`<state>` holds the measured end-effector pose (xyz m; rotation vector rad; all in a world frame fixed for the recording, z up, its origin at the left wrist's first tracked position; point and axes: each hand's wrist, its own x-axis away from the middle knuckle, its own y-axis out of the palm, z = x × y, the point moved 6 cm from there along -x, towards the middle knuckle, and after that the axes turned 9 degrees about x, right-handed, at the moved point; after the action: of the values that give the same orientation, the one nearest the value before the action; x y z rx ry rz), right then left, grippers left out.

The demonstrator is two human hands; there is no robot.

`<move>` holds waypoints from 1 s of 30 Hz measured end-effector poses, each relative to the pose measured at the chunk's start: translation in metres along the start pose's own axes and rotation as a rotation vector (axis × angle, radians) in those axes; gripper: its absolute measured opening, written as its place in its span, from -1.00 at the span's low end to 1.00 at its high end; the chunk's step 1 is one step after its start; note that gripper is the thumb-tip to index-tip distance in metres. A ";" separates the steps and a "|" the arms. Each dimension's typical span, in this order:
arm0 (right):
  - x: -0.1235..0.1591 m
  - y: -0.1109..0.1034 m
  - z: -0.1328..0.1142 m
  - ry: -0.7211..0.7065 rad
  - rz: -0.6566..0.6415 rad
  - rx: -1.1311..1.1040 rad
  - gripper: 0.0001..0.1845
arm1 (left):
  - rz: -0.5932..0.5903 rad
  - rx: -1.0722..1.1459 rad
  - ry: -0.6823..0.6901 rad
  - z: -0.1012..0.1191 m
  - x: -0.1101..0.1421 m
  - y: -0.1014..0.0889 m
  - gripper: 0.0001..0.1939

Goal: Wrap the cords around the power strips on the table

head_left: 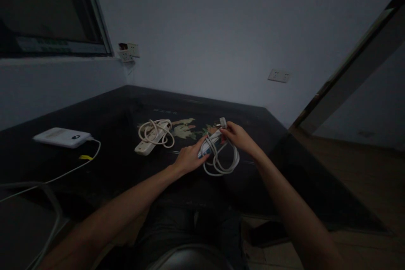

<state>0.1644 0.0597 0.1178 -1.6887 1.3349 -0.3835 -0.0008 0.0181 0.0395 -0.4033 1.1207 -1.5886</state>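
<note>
Over the dark table, my left hand (pixel 190 157) is closed around the near end of a white power strip (pixel 205 150). A pale cord (pixel 234 163) hangs in loose coils around the strip. My right hand (pixel 237 136) pinches at the strip's far end, with the cord's plug (pixel 223 122) standing just above the fingertips, its prongs pointing left. Whether the right fingers hold the cord, the strip or both cannot be made out. To the left lies a second power strip (pixel 145 147), its cream cord (pixel 169 140) looped over it.
A white power bank (pixel 63 137) with a cable (pixel 98 150) lies on the table's left side beside a yellow scrap (pixel 85 157). Wall sockets (pixel 279 76) sit behind the table (pixel 120 109). A chair frame (pixel 52 202) stands at lower left.
</note>
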 end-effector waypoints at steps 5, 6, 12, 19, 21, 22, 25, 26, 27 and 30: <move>-0.009 0.000 -0.004 -0.046 -0.047 0.109 -0.80 | 0.037 -0.062 0.057 -0.001 -0.001 -0.004 -0.26; -0.012 0.000 -0.006 -0.046 -0.032 0.178 -0.80 | 0.043 -0.082 0.077 0.000 0.000 -0.004 -0.27; -0.024 0.001 -0.021 -0.071 0.113 0.526 -0.85 | 0.075 -0.157 0.183 0.006 0.001 -0.007 -0.27; -0.034 -0.004 -0.041 -0.252 0.228 0.810 -0.86 | 0.078 -0.143 0.156 0.001 -0.002 -0.007 -0.27; -0.035 -0.009 -0.053 -0.339 0.278 0.864 -0.86 | 0.060 -0.138 0.153 0.001 -0.002 -0.004 -0.27; -0.035 -0.011 -0.060 -0.385 0.306 0.876 -0.86 | 0.043 -0.137 0.158 0.003 -0.002 -0.002 -0.27; -0.034 -0.008 -0.087 -0.557 0.345 0.885 -0.85 | -0.044 -0.137 0.207 0.011 0.001 0.006 -0.27; -0.035 -0.006 -0.095 -0.610 0.341 0.883 -0.84 | -0.068 -0.136 0.221 0.014 0.002 0.008 -0.28; -0.035 -0.004 -0.101 -0.643 0.339 0.875 -0.84 | -0.080 -0.134 0.228 0.016 0.002 0.008 -0.28; -0.041 -0.009 -0.104 -0.592 0.376 0.802 -0.84 | -0.063 -0.111 0.203 0.015 0.003 0.003 -0.29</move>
<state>0.0808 0.0485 0.1912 -0.7656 0.8476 -0.1386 0.0115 0.0091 0.0436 -0.3596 1.3670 -1.6550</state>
